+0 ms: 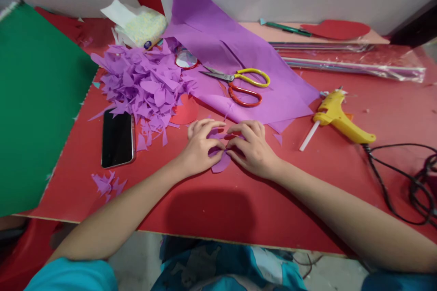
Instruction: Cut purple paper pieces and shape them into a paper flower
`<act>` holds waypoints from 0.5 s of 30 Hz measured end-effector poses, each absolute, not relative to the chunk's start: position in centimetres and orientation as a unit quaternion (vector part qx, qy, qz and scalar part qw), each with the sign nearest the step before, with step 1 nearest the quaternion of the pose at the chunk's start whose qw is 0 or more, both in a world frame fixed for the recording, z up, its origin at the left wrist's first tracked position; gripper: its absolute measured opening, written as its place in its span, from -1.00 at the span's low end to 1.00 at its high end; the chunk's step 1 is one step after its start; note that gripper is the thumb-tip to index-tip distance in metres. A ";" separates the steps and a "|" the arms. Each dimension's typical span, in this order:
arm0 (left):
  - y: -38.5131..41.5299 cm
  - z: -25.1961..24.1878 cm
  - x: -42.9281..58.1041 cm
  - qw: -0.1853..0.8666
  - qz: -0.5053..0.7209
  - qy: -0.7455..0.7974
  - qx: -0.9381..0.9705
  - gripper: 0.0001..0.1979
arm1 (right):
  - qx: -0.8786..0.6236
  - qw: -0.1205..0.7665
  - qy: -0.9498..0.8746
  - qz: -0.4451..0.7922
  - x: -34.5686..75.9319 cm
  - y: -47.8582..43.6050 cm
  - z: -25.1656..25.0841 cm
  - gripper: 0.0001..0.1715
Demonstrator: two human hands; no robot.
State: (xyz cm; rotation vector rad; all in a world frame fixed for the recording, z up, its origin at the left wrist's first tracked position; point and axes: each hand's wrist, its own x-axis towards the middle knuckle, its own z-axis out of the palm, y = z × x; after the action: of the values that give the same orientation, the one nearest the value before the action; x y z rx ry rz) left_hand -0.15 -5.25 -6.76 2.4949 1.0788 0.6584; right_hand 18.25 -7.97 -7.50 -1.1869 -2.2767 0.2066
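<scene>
My left hand and my right hand meet at the middle of the red table. Both press and pinch a small purple paper piece lying flat between them, fingers curled over it. Most of the piece is hidden under my fingers. Just behind my hands lies a large purple paper sheet with yellow-and-red scissors on it. A heap of purple paper cuttings lies to the left of it.
A black phone lies left of my hands. A yellow glue gun with its black cord lies at the right. A green sheet covers the far left. Wrapped rolls and a white bag sit at the back.
</scene>
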 end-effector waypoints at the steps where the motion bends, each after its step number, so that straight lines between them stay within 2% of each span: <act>1: -5.2 -6.8 -0.1 0.174 0.232 0.381 0.878 -0.92 | -0.442 0.278 -0.850 0.075 18.2 -8.0 -7.5 -0.91; 11: -5.2 -6.7 -0.1 0.171 0.250 0.385 0.872 -0.94 | -0.426 0.291 -0.854 0.062 18.1 -7.8 -7.9 -0.89; 15: -4.9 -6.8 -0.2 0.157 0.319 0.449 0.820 -0.72 | -0.461 0.346 -0.813 0.090 18.3 -7.7 -7.9 -0.92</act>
State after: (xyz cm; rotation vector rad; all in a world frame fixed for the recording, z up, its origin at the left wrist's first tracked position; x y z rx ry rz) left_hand -0.25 -4.94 -6.79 2.3466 1.2863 0.9121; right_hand 18.32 -7.68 -7.92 -1.1956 -2.1091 0.2336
